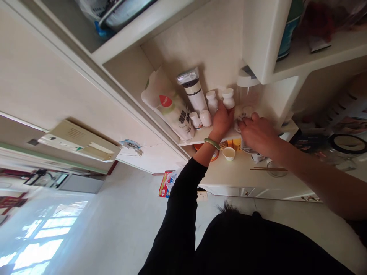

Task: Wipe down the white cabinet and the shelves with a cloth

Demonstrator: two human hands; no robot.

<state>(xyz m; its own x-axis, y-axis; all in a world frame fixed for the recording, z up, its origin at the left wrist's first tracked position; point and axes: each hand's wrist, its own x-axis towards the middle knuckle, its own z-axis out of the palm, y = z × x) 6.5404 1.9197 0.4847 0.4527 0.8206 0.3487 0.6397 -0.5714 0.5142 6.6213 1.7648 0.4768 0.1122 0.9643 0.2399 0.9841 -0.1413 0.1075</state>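
Observation:
My left hand [222, 120], with a green bangle at its wrist, reaches onto the cabinet shelf. Its fingers close around the lower part of a white bottle [228, 97]. A second white bottle [211, 100] stands just left of that hand, near two small white containers [205, 118]. My right hand [256, 131] is bent over a crumpled whitish cloth [237, 124], pinching it against the shelf; its exact material is hard to make out. Behind my right hand stands a clear jar with a white lid [248, 81].
On the shelf's left are a white printed package [169, 105] and a white cylinder with a dark band [196, 93]. Below, the counter holds a paper cup [229, 154], chopsticks [268, 169] and a glass lid. A wall intercom [80, 140] hangs at left. Shelf dividers flank my hands.

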